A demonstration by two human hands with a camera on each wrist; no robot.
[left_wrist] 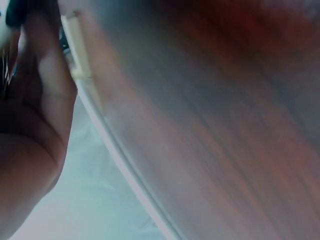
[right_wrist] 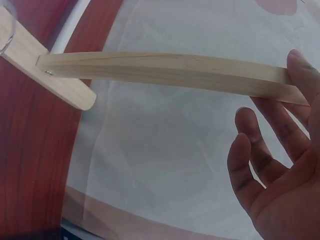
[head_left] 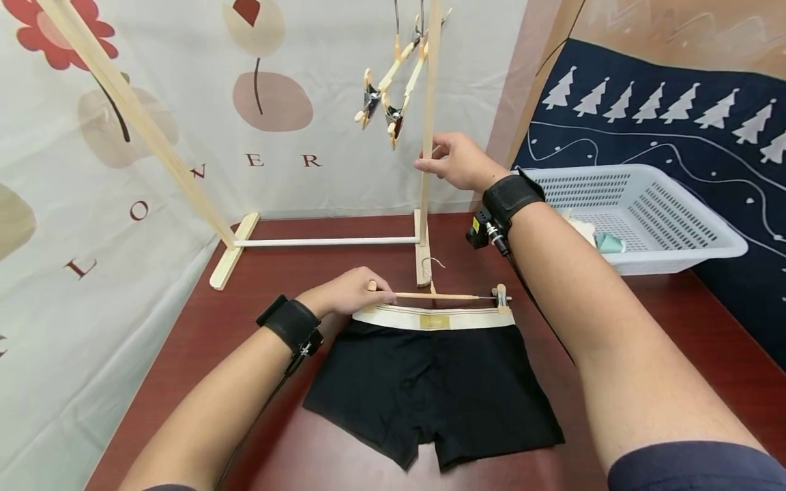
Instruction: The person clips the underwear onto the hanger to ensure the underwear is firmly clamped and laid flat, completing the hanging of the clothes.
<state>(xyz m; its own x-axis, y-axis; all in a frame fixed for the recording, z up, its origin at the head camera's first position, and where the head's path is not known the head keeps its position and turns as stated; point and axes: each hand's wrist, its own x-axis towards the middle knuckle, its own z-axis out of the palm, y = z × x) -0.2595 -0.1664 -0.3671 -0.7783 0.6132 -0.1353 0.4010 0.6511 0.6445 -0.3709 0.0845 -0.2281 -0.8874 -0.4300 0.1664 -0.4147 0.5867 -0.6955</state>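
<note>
Left hand (head_left: 346, 292) pinches clip hanger (head_left: 442, 296) on briefs (head_left: 432, 392) | right hand (head_left: 457, 162), fingers apparently loose, steadies rack post (head_left: 428, 136) | lift hanger level, post held firm.

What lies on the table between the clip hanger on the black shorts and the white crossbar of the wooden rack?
In the head view, only bare table separates the clip hanger from the white crossbar; the rack's foot stands at the right end.
</note>
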